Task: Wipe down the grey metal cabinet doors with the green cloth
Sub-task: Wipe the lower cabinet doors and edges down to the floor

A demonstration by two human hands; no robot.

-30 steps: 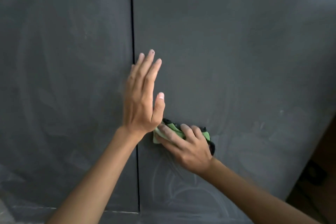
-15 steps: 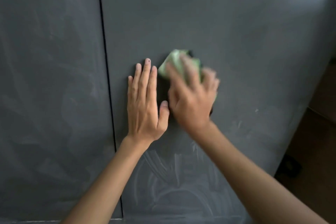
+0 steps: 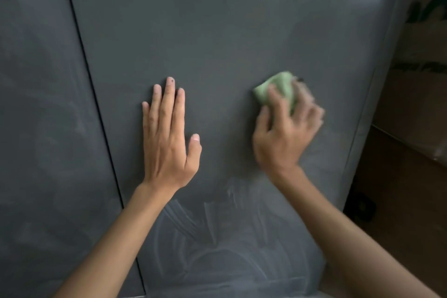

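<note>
Surface: two grey cabinet doors fill the frame; the right door [image 3: 229,31] takes the centre and the left door [image 3: 36,128] the left edge, with a dark seam [image 3: 96,109] between them running from upper left to lower centre.
Left hand [image 3: 169,138]: laid flat on the right door at centre frame, fingers straight and close together, thumb apart, holding nothing.
Right hand [image 3: 283,135]: right of centre, blurred, fingers curled over the cloth and pressing it to the door.
Cloth [image 3: 278,89]: green, bunched, on the right door; most of it shows above and left of the right fingertips.
Key relation: the cloth lies up-frame of the right palm, well apart from the left hand, and nearer the door's right edge than the seam.
Marks: pale curved smears [image 3: 217,237] across the lower part of the right door; fainter haze on the left door.
Judgement: mid-wipe on the right door; the upper panel and far-right strip appear to remain.
Risk: a bunched cloth gives narrow contact, so strips may be missed.
Background: brown boxes [image 3: 416,152] at right frame, blurred.
</note>
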